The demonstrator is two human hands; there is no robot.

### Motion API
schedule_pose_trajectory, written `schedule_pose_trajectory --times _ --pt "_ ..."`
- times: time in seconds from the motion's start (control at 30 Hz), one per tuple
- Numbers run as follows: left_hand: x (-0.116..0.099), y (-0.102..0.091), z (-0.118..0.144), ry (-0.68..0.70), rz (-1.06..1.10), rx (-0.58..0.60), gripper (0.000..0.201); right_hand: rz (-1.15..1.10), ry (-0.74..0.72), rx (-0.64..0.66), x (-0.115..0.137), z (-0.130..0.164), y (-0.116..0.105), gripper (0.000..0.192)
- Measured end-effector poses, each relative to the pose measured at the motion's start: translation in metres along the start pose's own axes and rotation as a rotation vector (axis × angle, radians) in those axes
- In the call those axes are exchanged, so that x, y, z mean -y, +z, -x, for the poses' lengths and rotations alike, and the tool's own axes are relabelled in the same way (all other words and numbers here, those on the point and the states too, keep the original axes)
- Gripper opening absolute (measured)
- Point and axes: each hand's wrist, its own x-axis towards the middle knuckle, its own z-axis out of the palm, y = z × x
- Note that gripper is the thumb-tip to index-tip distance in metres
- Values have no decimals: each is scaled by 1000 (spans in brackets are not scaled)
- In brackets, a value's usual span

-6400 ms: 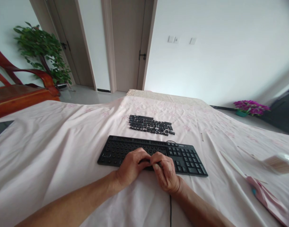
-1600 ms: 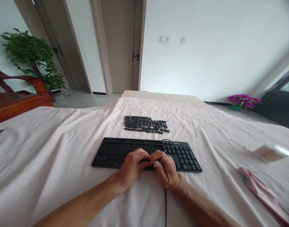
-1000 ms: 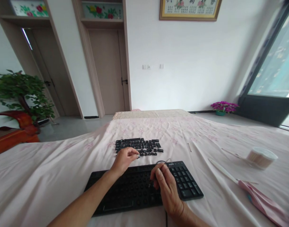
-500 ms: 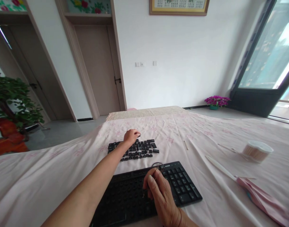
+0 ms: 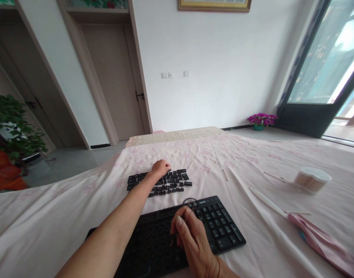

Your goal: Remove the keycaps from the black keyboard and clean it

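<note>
My left hand [image 5: 161,167] reaches out to the far side of a patch of loose black keycaps [image 5: 172,179] laid in rough rows on the cloth. Its fingers are pinched together at the top row, over a keycap mostly hidden by them. Nearer to me lies a black keyboard [image 5: 220,224]; its number pad has its keys, while the main part looks stripped of them. Over the keyboard's middle, my right hand [image 5: 194,235] is closed on a thin wire keycap puller [image 5: 190,200], whose wire loop sticks out beyond the fingers.
A pink floral cloth [image 5: 237,170] covers the surface. To the right are a tub of cotton swabs [image 5: 312,180], a few loose swabs [image 5: 225,175], a pale flat tool [image 5: 268,201] and a pink cloth [image 5: 318,235].
My left hand has lowered a keycap from just above the patch down to its top row. My right hand keeps hold of the wire puller. The view has shifted slightly.
</note>
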Motion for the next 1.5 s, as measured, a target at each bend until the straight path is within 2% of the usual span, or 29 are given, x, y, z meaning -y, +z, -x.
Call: schedule_pose_trajectory --times 0.2,0.47,0.6,0.73,0.83,0.97,1.13,1.3,1.5 --pt "2 0 0 6 -13 -63 12 -10 11 -17 0 0 0 39" --pt "2 -8 5 40 37 -120 16 -32 -10 -35 0 0 0 36" --pt "-3 -20 18 63 92 -150 24 -75 -3 -70 1 -1 -1 35" --pt "-13 -32 59 138 167 -175 27 -115 17 -112 6 -4 -1 33" --pt "-19 -39 112 214 220 -183 25 -123 7 -96 10 -5 -2 31" --pt "-18 -42 192 332 328 -222 21 -47 -34 -11 12 -2 -5 31" --pt "-15 -35 262 307 395 -117 18 73 -76 74 13 5 -7 32" --pt "-23 -10 294 271 461 -118 21 167 -128 165 18 13 -8 31" --pt "-29 8 300 276 430 -175 21 268 -202 197 18 19 -9 27"
